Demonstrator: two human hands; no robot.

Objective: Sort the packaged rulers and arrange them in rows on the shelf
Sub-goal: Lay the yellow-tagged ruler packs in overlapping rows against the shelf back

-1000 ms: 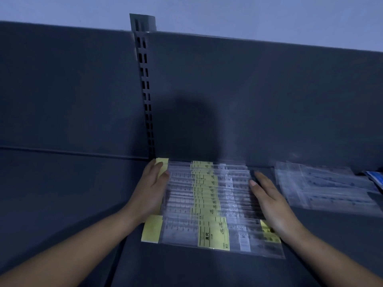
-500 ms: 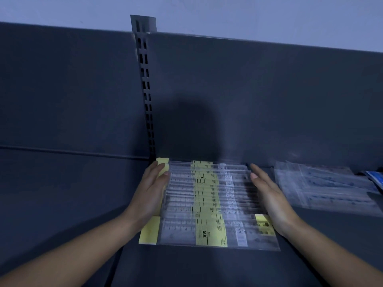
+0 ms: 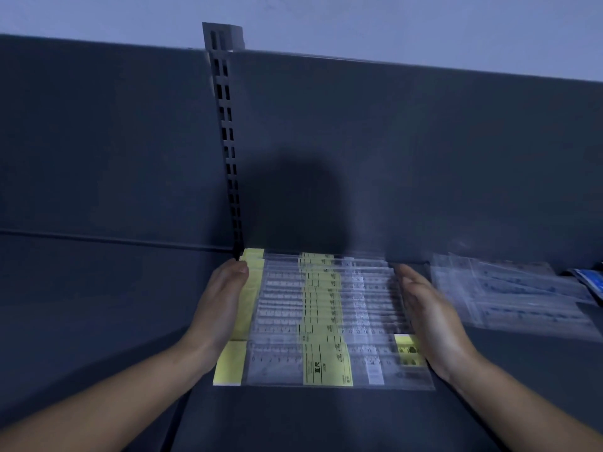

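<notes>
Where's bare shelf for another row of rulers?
Bare shelf runs along the front, before the ruler stack. More lies front right, before the clear packets. Crowded: the gap between stack and packets, filled by the right hand.

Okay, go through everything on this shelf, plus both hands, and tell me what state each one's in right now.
yellow-label rulers: lying flat, overlapped in one row between the hands.
left hand: open, fingers straight against the row's left edge.
right hand: open, along the row's right edge, blurred.
clear ruler packs: lying flat in a loose, uneven pile to the right.
blue packet: far right, mostly cut off.
</notes>
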